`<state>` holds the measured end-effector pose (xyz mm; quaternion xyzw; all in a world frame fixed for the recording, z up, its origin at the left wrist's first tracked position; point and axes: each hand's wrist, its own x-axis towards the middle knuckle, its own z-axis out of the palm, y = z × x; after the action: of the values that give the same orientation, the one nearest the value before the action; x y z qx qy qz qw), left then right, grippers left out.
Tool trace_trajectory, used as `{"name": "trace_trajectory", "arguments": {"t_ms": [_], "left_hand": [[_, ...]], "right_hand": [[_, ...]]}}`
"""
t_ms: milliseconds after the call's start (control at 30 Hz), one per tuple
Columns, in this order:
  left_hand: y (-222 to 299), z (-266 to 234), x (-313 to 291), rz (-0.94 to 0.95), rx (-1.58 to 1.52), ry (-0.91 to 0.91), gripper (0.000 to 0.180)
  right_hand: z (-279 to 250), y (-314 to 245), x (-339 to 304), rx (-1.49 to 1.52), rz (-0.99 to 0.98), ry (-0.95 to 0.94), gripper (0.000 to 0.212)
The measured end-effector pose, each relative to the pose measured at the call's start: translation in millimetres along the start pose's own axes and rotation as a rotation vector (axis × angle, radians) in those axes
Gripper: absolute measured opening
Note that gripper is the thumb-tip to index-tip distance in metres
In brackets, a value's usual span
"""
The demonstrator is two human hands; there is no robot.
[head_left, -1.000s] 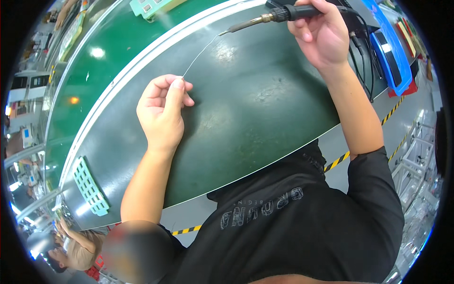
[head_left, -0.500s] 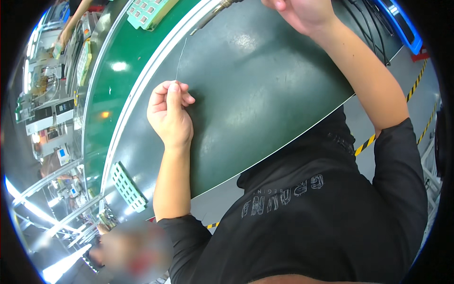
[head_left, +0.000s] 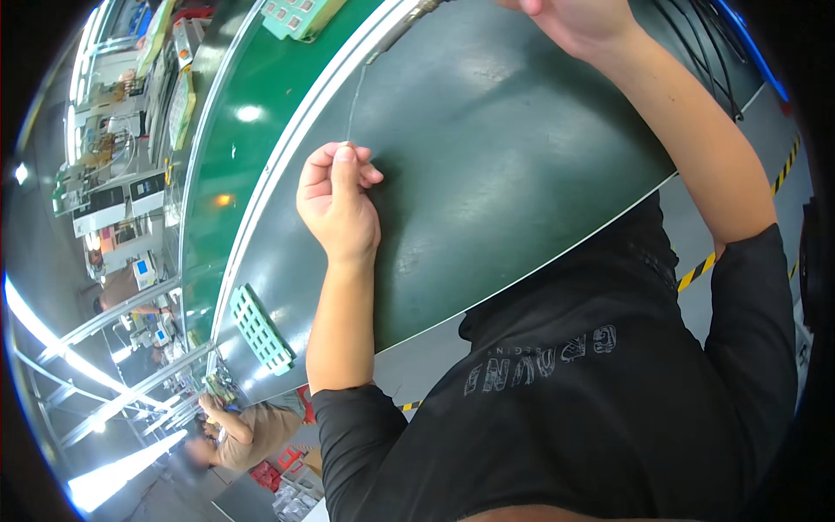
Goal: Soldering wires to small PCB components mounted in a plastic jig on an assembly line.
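My left hand [head_left: 341,196] is closed, its thumb and forefinger pinching a thin silvery solder wire [head_left: 354,104] that rises above the bench. The wire's upper end comes close to the tip of a soldering iron [head_left: 396,39]; I cannot tell whether they touch. The iron slants in from the top edge, its handle out of view. My right hand [head_left: 578,26] is partly cut off by that edge, fingers curled toward where the handle runs. The dark green bench top [head_left: 487,191] lies beneath both hands.
A mint-green slotted tray [head_left: 261,331] lies on the bench at left. Another mint tray [head_left: 300,17] rests on the green conveyor belt [head_left: 235,148] beyond a pale rail. Black cables [head_left: 709,61] cross the far right. A person [head_left: 252,435] works at lower left.
The whole view has shifted, so bench and hands appear further right. The wire end and the iron's tip are nearer each other. The person at lower left shows more fully.
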<state>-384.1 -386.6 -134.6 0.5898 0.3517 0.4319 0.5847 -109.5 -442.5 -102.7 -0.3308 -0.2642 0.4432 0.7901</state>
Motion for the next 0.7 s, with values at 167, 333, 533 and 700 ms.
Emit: {"name": "trace_trajectory", "arguments": {"t_ms": [167,333,533,700], "left_hand": [[-1,-2,-2,-0.011,-0.029,0.009,0.007],[-2,-2,-2,-0.026,-0.026,-0.008,0.007],[-2,-1,-1,-0.022,-0.028,-0.012,0.008],[-4,-2,-1,-0.016,-0.035,-0.010,0.008]], "right_hand": [[6,2,-1,-0.016,0.015,0.081,0.025],[6,1,-3,-0.039,0.013,0.097,0.026],[-1,16,12,0.857,0.111,-0.620,0.026],[6,1,-3,-0.081,-0.003,0.088,0.025]]}}
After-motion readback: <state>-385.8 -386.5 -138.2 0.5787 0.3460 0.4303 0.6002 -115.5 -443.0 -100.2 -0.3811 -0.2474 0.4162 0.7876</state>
